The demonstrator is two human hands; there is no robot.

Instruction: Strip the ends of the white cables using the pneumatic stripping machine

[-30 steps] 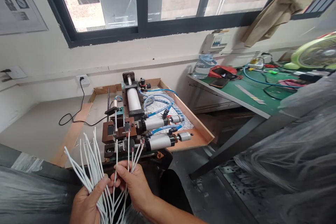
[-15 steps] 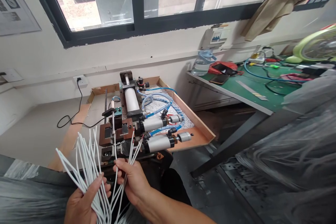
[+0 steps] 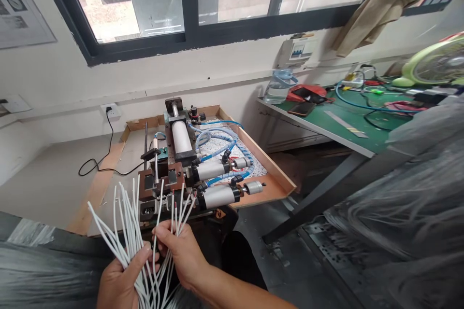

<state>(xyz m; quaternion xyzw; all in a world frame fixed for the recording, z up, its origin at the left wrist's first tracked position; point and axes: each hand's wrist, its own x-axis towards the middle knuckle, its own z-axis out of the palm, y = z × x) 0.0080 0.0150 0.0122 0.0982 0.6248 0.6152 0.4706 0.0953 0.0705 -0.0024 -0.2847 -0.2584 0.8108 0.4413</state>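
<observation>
My left hand is closed round a bundle of several thin white cables that fan out upward and to the left. My right hand pinches a few more white cables whose stripped tips point toward the front of a small pneumatic machine. That machine has a white cylinder, silver air cylinders and blue hoses, and sits in a shallow wooden tray just beyond my hands.
A black power cord runs from a wall socket across the grey counter. To the right stands a green-topped bench with a water bottle, phone, cables and a green fan. Clear plastic sheeting covers the lower right.
My right hand drew its few cables slightly back and down from the machine's front. The left-hand bundle shifted a little to the right.
</observation>
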